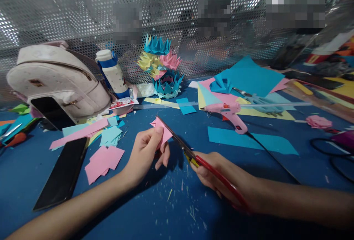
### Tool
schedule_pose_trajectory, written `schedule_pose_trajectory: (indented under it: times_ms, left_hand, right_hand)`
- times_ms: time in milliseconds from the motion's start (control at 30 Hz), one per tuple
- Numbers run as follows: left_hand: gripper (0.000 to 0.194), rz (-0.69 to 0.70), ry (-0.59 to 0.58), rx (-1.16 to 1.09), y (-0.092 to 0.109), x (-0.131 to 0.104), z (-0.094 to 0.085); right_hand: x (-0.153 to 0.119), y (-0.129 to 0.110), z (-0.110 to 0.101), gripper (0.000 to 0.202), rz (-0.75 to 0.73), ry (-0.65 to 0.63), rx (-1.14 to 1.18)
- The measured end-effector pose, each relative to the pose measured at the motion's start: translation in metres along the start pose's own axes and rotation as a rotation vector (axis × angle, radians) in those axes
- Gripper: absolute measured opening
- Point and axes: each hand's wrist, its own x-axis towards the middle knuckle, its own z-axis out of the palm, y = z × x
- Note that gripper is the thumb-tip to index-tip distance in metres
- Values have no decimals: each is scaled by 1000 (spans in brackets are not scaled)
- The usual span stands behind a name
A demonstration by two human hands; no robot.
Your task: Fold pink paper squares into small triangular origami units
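Note:
Between thumb and fingers, my left hand (148,146) pinches a small piece of pink paper (165,134). My right hand (218,173) grips a pair of scissors (218,175) with red and yellow handles, fingers wrapped round them. The scissor blades reach up and left to the pink paper, along its upper right edge. Whether they are parted there I cannot tell. Below the hands, thin paper clippings are scattered on the blue table (155,210). Left of my left hand lie a stack of pink paper squares (103,162) and light blue squares (110,136).
A pink glue gun (226,112) with its cord lies at right, behind a blue paper strip (251,140). Folded-paper flowers (166,83), a bottle (112,72) and a backpack (61,81) stand at the back. A black phone (63,173) lies at left.

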Motion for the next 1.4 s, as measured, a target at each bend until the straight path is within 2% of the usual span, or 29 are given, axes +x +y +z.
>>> schedule_pose_trajectory:
  times_ms: [233,433,600,1000,1167,1400]
  left_hand:
    - [54,-5,1,22,0,-2,0]
    - [59,-1,-13,75,-1,4,-6]
    - [63,17,34,130,2,6,-8]
    - [63,81,120,315,16,-3,-4]
    - [68,91,99,355,19,-4,-4]
    - [68,81,52,365,15,-8,2]
  right_hand:
    - [-2,-1,1,53,6,37,-24]
    - [-1,2,0,46,-24,6,-44]
    - [2,-1,-4,44,-14,-39,-103]
    - [0,-15,0,61,122,-121,175]
    - [-2,-14,-2,62,73,-149,91]
    - [-1,1,5,60,-1,-81,150]
